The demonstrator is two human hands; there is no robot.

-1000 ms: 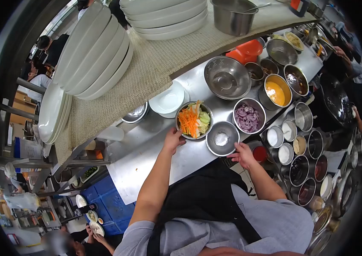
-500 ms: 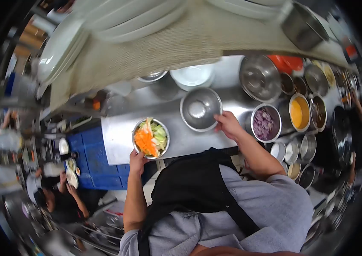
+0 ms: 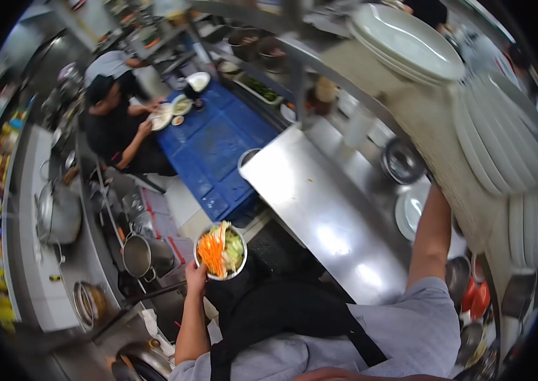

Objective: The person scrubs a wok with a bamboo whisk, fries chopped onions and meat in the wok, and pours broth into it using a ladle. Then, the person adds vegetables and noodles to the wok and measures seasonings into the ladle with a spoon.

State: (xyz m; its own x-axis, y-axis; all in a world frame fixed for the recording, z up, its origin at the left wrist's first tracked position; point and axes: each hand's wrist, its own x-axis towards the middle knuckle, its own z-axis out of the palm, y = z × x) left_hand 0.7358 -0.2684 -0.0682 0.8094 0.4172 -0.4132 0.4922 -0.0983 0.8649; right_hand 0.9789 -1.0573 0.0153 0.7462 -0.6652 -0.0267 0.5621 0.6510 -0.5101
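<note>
Steel counter [image 3: 335,209] shines near a blue table [image 3: 221,149], where another person [image 3: 111,130] holds a plate [image 3: 161,117]. Out past the counter, the left hand [image 3: 195,277] is curled on the edge of a bowl [image 3: 225,277] of orange and green vegetables. The shelf [image 3: 402,95] hides the right hand; I can't tell how open it is.

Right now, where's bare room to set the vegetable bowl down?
Steel counter: bright stretch between blue table and white plate, bar an orange scrap. Blue table: middle, between dishes and counter. Crowded: plate-stacked shelf; around the orange items.
</note>
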